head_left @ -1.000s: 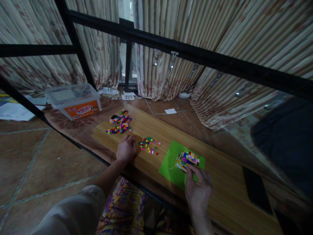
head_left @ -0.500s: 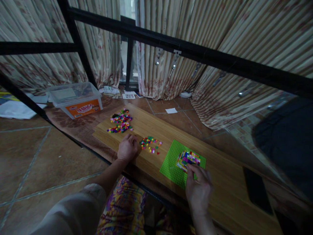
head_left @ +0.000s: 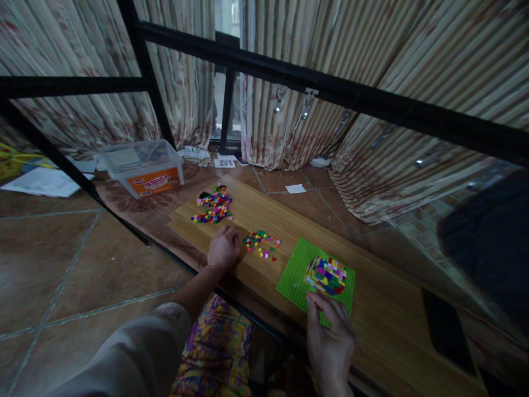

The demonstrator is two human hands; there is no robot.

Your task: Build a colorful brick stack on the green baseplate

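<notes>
A stack of small multicoloured toy bricks [head_left: 328,274] is built up on a green studded baseplate [head_left: 292,275]. Just on the near side of the stack is my right hand [head_left: 330,333], thumb and forefinger pinched over the plate's front part; anything between the fingertips is too small to see. My left hand [head_left: 224,246] rests on the wooden tabletop with fingers curled in, and what they hold, if anything, is hidden. To its right lies a scatter of loose bricks [head_left: 259,240]. Beyond it is a bigger pile of mixed bricks [head_left: 214,207].
A dark phone-like slab [head_left: 448,331] lies at the right of the wooden table [head_left: 384,309]. Behind the table's left end, a clear plastic box [head_left: 142,165] with an orange label stands on a brown rug. A black metal bar [head_left: 256,60] crosses in front of the curtains.
My right hand has drawn back from the brick stack toward the plate's near edge, uncovering the stack's near side. My left hand stays put; the whole view has shifted slightly.
</notes>
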